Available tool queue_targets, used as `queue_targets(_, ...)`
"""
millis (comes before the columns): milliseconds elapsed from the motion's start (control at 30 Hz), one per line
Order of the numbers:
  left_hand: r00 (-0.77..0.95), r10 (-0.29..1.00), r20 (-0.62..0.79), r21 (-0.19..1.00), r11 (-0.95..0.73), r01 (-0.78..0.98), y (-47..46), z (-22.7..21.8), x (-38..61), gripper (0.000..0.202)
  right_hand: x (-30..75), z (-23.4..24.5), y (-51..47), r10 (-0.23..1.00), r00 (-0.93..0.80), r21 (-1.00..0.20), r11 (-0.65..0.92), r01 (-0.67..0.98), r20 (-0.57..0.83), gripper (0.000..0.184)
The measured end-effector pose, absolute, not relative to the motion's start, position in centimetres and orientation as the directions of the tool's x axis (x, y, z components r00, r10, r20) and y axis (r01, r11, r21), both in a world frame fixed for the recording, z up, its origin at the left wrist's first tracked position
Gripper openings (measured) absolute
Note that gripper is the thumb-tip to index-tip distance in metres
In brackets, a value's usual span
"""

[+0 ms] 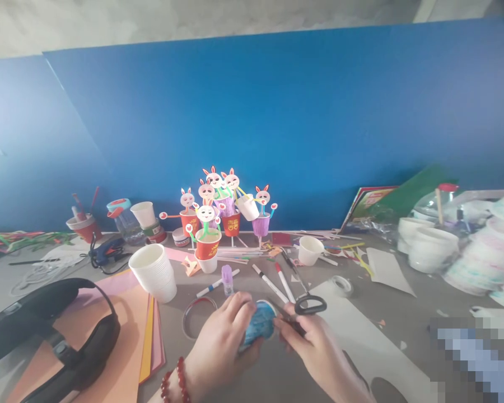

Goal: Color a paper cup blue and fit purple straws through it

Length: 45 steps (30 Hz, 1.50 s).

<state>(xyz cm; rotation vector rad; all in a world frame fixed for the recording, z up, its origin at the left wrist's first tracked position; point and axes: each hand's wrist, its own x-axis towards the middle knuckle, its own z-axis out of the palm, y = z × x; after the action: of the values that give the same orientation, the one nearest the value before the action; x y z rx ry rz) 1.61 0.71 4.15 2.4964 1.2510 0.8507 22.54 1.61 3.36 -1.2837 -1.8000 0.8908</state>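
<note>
My left hand [229,330], with a red bead bracelet at the wrist, is closed around a blue-coloured paper cup [259,323]. The cup lies tilted, its white rim toward my right hand. In my right hand [308,336] are black-handled scissors [311,305], gripped close beside the rim; one finger loop shows above the fingers. The blades are partly hidden, and I cannot tell whether they touch the cup. Just beyond the hands lie a red-capped marker [284,282], another marker [271,282] and a small purple bottle [227,280].
Rabbit-faced cup figures [208,224] stand at the back. Stacked white cups [153,273] and black headphones [63,341] on coloured paper [128,336] are at left. A tape roll [341,286], white paper [361,330] and painted cups [483,252] occupy the right.
</note>
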Motion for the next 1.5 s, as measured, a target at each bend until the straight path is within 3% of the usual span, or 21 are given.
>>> queue_targets(167,0.367,0.813,0.453,0.486,-0.57,0.662,0.6,3.8,2.2,0.042,22.1,4.1,1.4,0.986,-0.111,-0.943,0.153,0.295,0.126,0.054)
queue_targets(300,0.334,0.821,0.463,0.538,-0.56,0.631,0.5,3.6,2.3,0.041,22.2,4.7,1.1,0.99,-0.068,-0.952,0.136,0.275,0.122,0.056)
queue_targets(600,0.264,0.802,0.536,0.466,-0.542,0.699,0.1,2.9,3.0,0.045,22.5,4.3,1.1,0.997,-0.044,-0.975,0.077,0.208,0.069,0.056)
queue_targets(700,0.249,0.783,0.57,0.429,-0.542,0.722,0.0,2.5,3.3,0.046,22.6,4.2,1.0,0.992,-0.041,-0.957,0.13,0.26,0.123,0.056)
queue_targets(833,0.254,0.753,0.608,0.367,-0.549,0.751,-0.3,2.4,3.4,0.048,22.4,4.0,0.6,0.954,0.035,-0.908,0.271,0.32,0.298,0.05)
queue_targets(1000,0.319,0.75,0.58,0.322,-0.571,0.755,-0.5,3.2,3.5,0.044,22.3,3.9,0.5,0.942,-0.005,-0.889,0.318,0.33,0.335,0.05)
queue_targets(1167,0.343,0.783,0.52,0.43,-0.586,0.687,-0.5,3.7,3.3,0.042,22.5,3.5,0.6,0.903,-0.108,-0.813,0.422,0.402,0.416,0.04)
queue_targets(1333,0.298,0.864,0.406,0.603,-0.498,0.623,-0.2,3.8,2.7,0.031,23.2,4.0,0.8,0.799,-0.233,-0.623,0.584,0.52,0.554,0.032)
queue_targets(1400,0.307,0.881,0.36,0.653,-0.472,0.592,-0.1,3.7,2.5,0.029,23.4,4.5,0.9,0.783,-0.294,-0.585,0.61,0.535,0.547,0.031)
queue_targets(1500,0.308,0.895,0.323,0.705,-0.444,0.553,-0.1,3.6,2.2,0.03,23.8,4.9,0.9,0.82,-0.35,-0.628,0.572,0.528,0.453,0.031)
